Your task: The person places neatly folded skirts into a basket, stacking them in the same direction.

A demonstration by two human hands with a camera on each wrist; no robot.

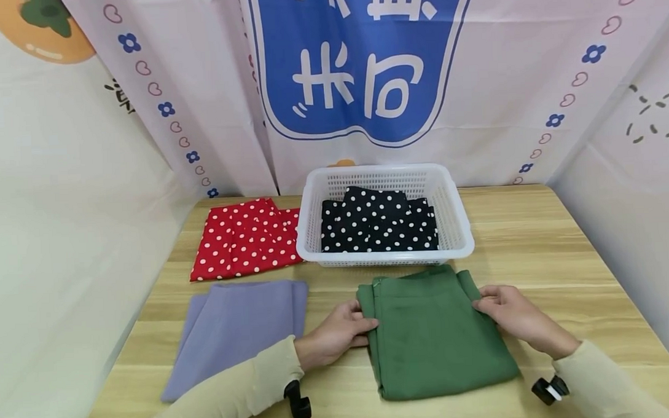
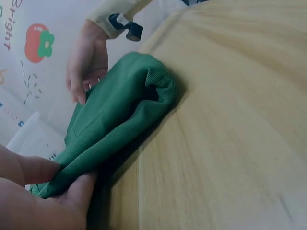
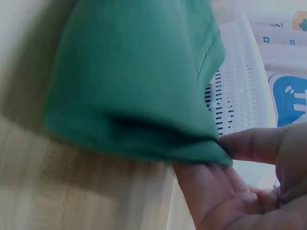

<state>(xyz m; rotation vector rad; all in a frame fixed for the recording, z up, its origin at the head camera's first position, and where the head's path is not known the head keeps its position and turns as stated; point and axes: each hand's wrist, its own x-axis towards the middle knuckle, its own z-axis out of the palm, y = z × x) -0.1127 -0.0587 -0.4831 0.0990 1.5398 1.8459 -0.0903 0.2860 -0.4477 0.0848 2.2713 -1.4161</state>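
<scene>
A folded green cloth (image 1: 438, 334) lies at the front of the table, just in front of the basket. My left hand (image 1: 339, 333) pinches its left edge, thumb on top and fingers beneath, as the left wrist view shows at the fingers (image 2: 79, 191). At the opposite edge, my right hand (image 1: 518, 316) pinches the upper right corner between thumb and fingers; in the right wrist view the thumb (image 3: 252, 143) presses on the fabric's corner. Folded layers show along the cloth's side in both wrist views.
A white plastic basket (image 1: 458, 229) at the back holds folded black polka-dot cloth (image 1: 376, 223). Left of it lies a red polka-dot cloth (image 1: 241, 240), and nearer, a folded lavender cloth (image 1: 245, 335) beside my left forearm. Printed curtains (image 1: 213, 72) stand behind the wooden table (image 1: 540, 245).
</scene>
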